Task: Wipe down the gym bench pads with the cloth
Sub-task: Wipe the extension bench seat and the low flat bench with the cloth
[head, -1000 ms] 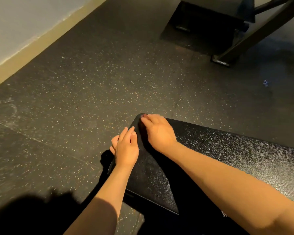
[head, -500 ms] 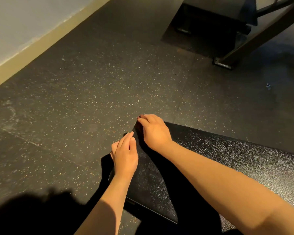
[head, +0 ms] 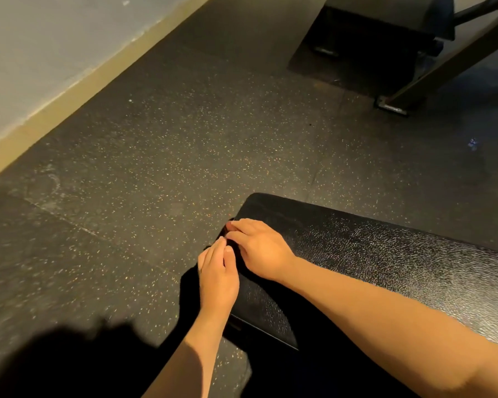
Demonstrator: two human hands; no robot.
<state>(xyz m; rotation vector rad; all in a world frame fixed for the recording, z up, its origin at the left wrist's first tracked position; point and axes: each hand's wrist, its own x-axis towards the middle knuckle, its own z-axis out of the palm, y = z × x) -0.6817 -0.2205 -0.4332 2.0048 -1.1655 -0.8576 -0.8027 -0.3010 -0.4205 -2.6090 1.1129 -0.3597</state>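
A black textured bench pad [head: 385,254] runs from the centre to the right edge. Both hands meet at the middle of its left end. My right hand [head: 259,248] lies on the pad with its fingers bent over the end edge. My left hand [head: 217,271] reaches in from below, its fingertips and thumb drawn together right against the right hand's fingers. A small dark fold of cloth [head: 227,231] shows between the fingertips of both hands. The cloth is black and hard to tell from the pad, and most of it is hidden.
Speckled dark rubber flooring [head: 156,156] surrounds the bench. A pale wall with a yellowish skirting [head: 55,104] runs along the left. A slanted metal frame with a foot plate [head: 391,106] and a dark machine base [head: 365,38] stand at the top right.
My right hand has slid from the pad's far corner along the end edge towards me. It now meets the left hand, which stayed at the edge, and the corner is uncovered.
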